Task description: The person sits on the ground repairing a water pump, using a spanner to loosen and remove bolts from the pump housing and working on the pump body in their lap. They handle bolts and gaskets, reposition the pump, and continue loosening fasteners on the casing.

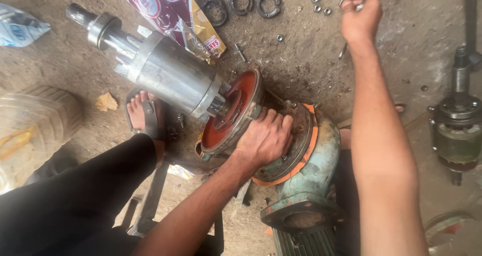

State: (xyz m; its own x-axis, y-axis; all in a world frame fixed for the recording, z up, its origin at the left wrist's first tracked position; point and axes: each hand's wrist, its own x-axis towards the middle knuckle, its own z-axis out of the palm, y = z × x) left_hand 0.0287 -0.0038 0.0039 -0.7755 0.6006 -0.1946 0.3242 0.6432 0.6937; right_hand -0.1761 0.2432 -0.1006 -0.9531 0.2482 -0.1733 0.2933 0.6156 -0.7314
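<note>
Bare, dusty concrete floor [416, 60], stained dark with grime in patches, lit by flat, even daylight.

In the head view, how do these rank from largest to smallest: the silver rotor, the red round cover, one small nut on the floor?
1. silver rotor
2. red round cover
3. small nut

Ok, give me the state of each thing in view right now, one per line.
left hand: gripping the red end cover of the rotor assembly
right hand: closed on a small metal part, reached out by the loose nuts
pump casing: open, orange gasket exposed
three lock rings: loose on the ground
</note>
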